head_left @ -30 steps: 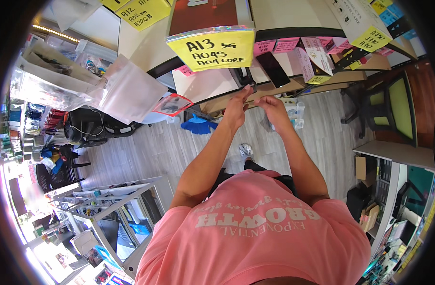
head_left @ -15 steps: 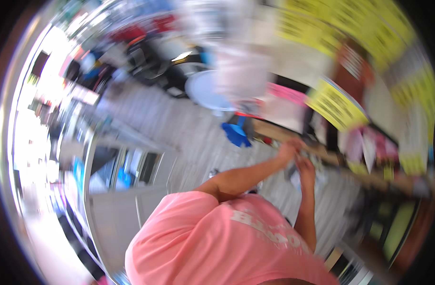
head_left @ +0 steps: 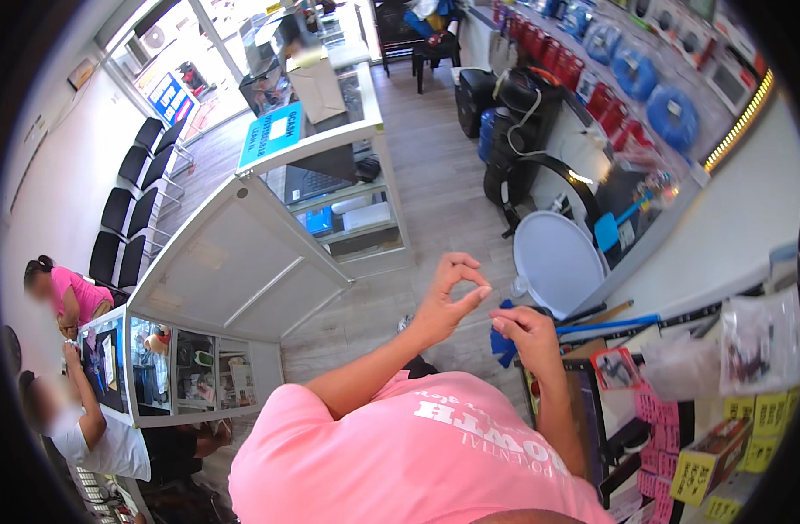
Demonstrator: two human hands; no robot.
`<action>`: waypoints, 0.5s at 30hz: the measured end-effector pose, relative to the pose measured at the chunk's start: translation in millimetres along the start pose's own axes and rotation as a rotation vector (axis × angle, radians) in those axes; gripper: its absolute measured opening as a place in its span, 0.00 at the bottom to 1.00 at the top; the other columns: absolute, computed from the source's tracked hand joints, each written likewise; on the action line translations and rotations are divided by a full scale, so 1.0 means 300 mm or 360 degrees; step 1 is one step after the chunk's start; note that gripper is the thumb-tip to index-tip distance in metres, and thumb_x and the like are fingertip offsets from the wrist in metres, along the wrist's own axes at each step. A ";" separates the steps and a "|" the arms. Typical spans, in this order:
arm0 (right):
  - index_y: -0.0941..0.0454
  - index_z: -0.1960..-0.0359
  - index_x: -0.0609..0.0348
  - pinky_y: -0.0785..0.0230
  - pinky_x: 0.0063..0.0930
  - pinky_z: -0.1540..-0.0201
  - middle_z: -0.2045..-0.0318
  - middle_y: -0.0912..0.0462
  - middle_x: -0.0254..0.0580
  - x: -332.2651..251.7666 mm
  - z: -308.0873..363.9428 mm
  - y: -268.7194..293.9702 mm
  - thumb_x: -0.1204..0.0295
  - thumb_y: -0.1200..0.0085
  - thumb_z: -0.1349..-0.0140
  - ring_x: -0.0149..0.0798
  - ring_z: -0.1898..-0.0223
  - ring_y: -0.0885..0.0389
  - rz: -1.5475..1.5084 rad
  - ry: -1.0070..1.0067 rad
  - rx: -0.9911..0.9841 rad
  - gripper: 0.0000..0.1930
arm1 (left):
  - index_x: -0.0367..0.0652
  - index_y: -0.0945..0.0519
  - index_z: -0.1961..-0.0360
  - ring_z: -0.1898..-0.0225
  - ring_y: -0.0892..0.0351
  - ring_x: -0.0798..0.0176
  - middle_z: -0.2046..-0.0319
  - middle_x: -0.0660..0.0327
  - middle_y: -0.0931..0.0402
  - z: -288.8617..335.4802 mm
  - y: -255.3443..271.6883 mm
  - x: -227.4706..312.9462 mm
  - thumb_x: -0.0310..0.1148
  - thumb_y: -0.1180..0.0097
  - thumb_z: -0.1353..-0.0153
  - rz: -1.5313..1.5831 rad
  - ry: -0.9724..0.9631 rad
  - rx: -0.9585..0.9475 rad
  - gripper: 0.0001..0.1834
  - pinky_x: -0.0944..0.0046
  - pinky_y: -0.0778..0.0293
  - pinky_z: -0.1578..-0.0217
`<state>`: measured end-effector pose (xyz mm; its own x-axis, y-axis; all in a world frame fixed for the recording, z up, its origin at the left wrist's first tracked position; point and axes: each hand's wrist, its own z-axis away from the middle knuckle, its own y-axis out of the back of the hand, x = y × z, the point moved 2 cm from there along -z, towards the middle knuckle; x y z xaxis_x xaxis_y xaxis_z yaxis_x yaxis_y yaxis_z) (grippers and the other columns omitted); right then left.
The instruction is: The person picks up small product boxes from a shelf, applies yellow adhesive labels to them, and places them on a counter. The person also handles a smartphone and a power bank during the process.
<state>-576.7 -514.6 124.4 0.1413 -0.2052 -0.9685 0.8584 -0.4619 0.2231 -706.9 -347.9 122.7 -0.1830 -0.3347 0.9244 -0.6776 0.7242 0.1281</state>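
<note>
My left hand (head_left: 448, 301) is raised over the floor in front of me, its index finger and thumb curled toward each other in a ring. Whatever they pinch, if anything, is too small to make out. Just to its right is my right hand (head_left: 531, 336), thumb and forefinger drawn together in a pinch, with no thing plainly visible between them. A small gap separates the two hands. Below and behind the right hand shows part of a blue item (head_left: 503, 345), close to a blue stick (head_left: 610, 324).
A white panel gate (head_left: 243, 262) and glass showcase (head_left: 339, 192) stand left. A round pale-blue lid or table top (head_left: 553, 253) leans ahead right. Shelves with yellow boxes (head_left: 710, 458) and pink tags are at right. Two people sit by a counter (head_left: 151, 367) far left.
My view has swung left, bringing in the showcase and the seated people. My hands, close together before, are now slightly apart. The blurred pale thing beneath them no longer shows.
</note>
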 end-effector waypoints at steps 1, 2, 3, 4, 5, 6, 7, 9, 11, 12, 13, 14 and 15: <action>0.14 0.45 0.60 0.31 0.22 0.60 0.69 0.17 0.29 -0.059 -0.096 -0.038 0.72 0.34 0.34 0.24 0.67 0.25 0.0119 0.0062 -0.0119 0.16 | 0.47 0.17 0.59 0.38 0.32 0.57 0.46 0.58 0.31 -0.036 0.094 0.010 0.32 0.31 0.38 -0.0087 -0.0041 0.0083 0.08 0.56 0.36 0.36; 0.16 0.41 0.59 0.31 0.22 0.61 0.70 0.18 0.29 -0.110 -0.181 -0.074 0.72 0.34 0.35 0.25 0.67 0.25 0.0068 0.0072 -0.0155 0.20 | 0.47 0.17 0.60 0.38 0.32 0.57 0.46 0.58 0.31 -0.080 0.178 0.016 0.31 0.31 0.39 -0.0168 -0.0085 0.0148 0.08 0.56 0.37 0.36; 0.19 0.37 0.57 0.31 0.23 0.61 0.70 0.19 0.29 -0.160 -0.262 -0.110 0.72 0.33 0.35 0.25 0.67 0.26 0.0016 0.0081 -0.0188 0.24 | 0.48 0.18 0.61 0.38 0.32 0.56 0.46 0.58 0.31 -0.124 0.260 0.022 0.30 0.31 0.40 -0.0248 -0.0127 0.0209 0.08 0.55 0.38 0.35; 0.22 0.33 0.56 0.31 0.23 0.61 0.70 0.19 0.29 -0.220 -0.342 -0.135 0.72 0.33 0.35 0.25 0.68 0.27 -0.0036 0.0095 -0.0219 0.27 | 0.47 0.18 0.63 0.39 0.32 0.55 0.45 0.58 0.32 -0.168 0.338 0.044 0.28 0.31 0.42 -0.0382 -0.0200 0.0237 0.08 0.54 0.38 0.36; 0.25 0.30 0.54 0.31 0.24 0.60 0.70 0.20 0.30 -0.282 -0.418 -0.167 0.73 0.33 0.35 0.25 0.68 0.27 -0.0016 0.0181 -0.0274 0.30 | 0.47 0.18 0.63 0.40 0.32 0.55 0.46 0.58 0.32 -0.202 0.412 0.045 0.29 0.30 0.42 -0.0433 -0.0240 0.0293 0.08 0.54 0.37 0.37; 0.29 0.28 0.53 0.31 0.24 0.60 0.71 0.21 0.30 -0.355 -0.503 -0.193 0.74 0.34 0.36 0.26 0.68 0.28 0.0003 0.0267 -0.0329 0.33 | 0.47 0.18 0.63 0.41 0.33 0.55 0.46 0.58 0.32 -0.254 0.485 0.041 0.29 0.29 0.43 -0.0483 -0.0279 0.0348 0.09 0.55 0.37 0.38; 0.32 0.25 0.52 0.31 0.24 0.60 0.71 0.22 0.30 -0.419 -0.578 -0.232 0.74 0.34 0.36 0.26 0.68 0.28 0.0015 0.0355 -0.0404 0.36 | 0.47 0.18 0.64 0.42 0.33 0.55 0.46 0.58 0.32 -0.280 0.561 0.054 0.30 0.28 0.43 -0.0549 -0.0310 0.0416 0.09 0.55 0.37 0.39; 0.35 0.24 0.52 0.31 0.24 0.60 0.71 0.22 0.31 -0.514 -0.734 -0.269 0.75 0.35 0.35 0.27 0.69 0.28 0.0134 0.0574 -0.0481 0.37 | 0.46 0.19 0.64 0.39 0.32 0.55 0.48 0.59 0.31 -0.380 0.671 0.088 0.27 0.31 0.42 -0.0635 -0.0259 0.0454 0.08 0.55 0.38 0.37; 0.35 0.24 0.52 0.32 0.24 0.59 0.71 0.22 0.31 -0.602 -0.872 -0.298 0.75 0.36 0.35 0.27 0.69 0.29 0.0207 0.0736 -0.0559 0.37 | 0.46 0.19 0.64 0.39 0.32 0.56 0.49 0.59 0.31 -0.477 0.774 0.100 0.28 0.30 0.41 -0.0759 -0.0250 0.0484 0.08 0.56 0.38 0.37; 0.34 0.24 0.53 0.32 0.24 0.59 0.71 0.22 0.31 -0.649 -0.933 -0.311 0.75 0.37 0.35 0.27 0.69 0.29 0.0214 0.0796 -0.0604 0.36 | 0.46 0.19 0.65 0.42 0.32 0.56 0.50 0.59 0.30 -0.522 0.816 0.113 0.28 0.30 0.41 -0.0734 -0.0275 0.0529 0.08 0.56 0.38 0.38; 0.33 0.25 0.53 0.32 0.24 0.59 0.71 0.22 0.31 -0.690 -0.997 -0.324 0.75 0.37 0.35 0.27 0.69 0.29 0.0216 0.0862 -0.0645 0.35 | 0.46 0.19 0.65 0.44 0.32 0.56 0.51 0.59 0.29 -0.572 0.854 0.122 0.29 0.29 0.41 -0.0713 -0.0305 0.0571 0.08 0.56 0.38 0.40; 0.29 0.28 0.55 0.32 0.24 0.60 0.71 0.22 0.30 -0.726 -1.061 -0.341 0.73 0.37 0.34 0.27 0.68 0.29 0.0220 0.0909 -0.0670 0.31 | 0.47 0.19 0.65 0.46 0.32 0.56 0.51 0.59 0.28 -0.615 0.892 0.131 0.29 0.28 0.42 -0.0699 -0.0331 0.0623 0.09 0.57 0.38 0.41; 0.27 0.29 0.56 0.32 0.24 0.60 0.71 0.22 0.29 -0.760 -1.127 -0.352 0.72 0.36 0.34 0.26 0.68 0.29 0.0227 0.0913 -0.0707 0.30 | 0.47 0.19 0.65 0.46 0.32 0.56 0.52 0.59 0.27 -0.663 0.926 0.140 0.29 0.29 0.41 -0.0710 -0.0357 0.0671 0.08 0.57 0.38 0.41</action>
<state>-532.8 -127.1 284.0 0.3976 0.3026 -0.8663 0.9139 -0.0466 0.4032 -761.1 -40.9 268.5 0.0673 -0.6990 0.7119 -0.9359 0.2031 0.2879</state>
